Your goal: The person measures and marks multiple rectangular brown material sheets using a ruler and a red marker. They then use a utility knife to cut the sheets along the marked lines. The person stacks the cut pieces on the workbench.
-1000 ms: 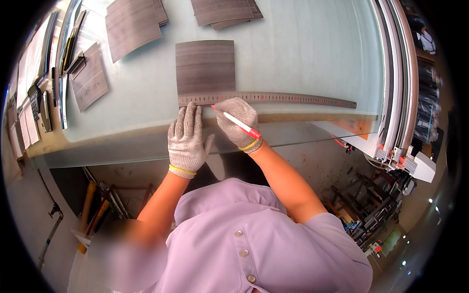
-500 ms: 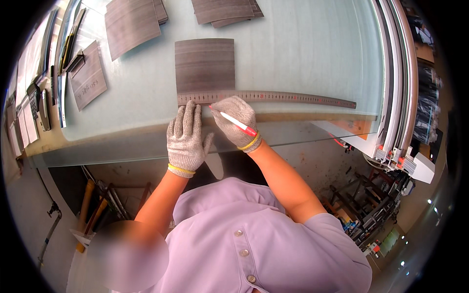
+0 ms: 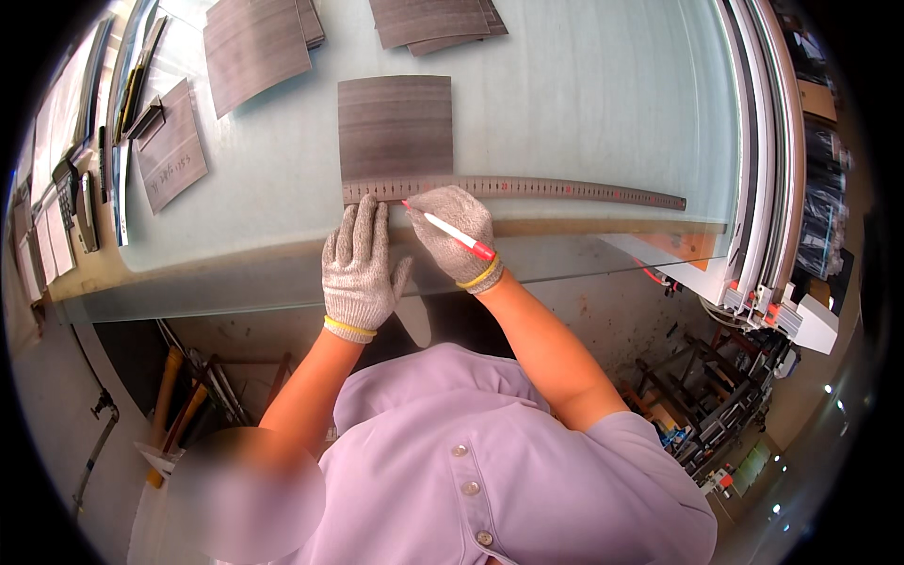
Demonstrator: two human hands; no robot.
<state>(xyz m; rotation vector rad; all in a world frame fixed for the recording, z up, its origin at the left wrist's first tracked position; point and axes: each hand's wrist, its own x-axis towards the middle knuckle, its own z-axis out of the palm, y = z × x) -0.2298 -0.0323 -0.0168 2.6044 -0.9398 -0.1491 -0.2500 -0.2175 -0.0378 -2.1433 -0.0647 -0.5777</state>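
Note:
My left hand (image 3: 361,264), in a knitted grey glove, lies flat with its fingers stretched out, the fingertips on the left end of a long steel ruler (image 3: 537,188). The ruler runs left to right across the near edge of a dark wood-grain sheet (image 3: 395,127). My right hand (image 3: 455,229), gloved alike, closes round a white and red pen (image 3: 457,234). Its red tip points left and rests close to the ruler's near edge, just right of my left fingertips. Both hands are over the near part of the glass-topped table (image 3: 584,113).
More wood-grain sheets lie in stacks, one at the far left (image 3: 254,52) and another at the far middle (image 3: 438,19). A single sheet with handwriting (image 3: 172,155) sits at the left, near a calculator (image 3: 66,185) and a knife (image 3: 88,212). A metal rail (image 3: 753,141) borders the right side.

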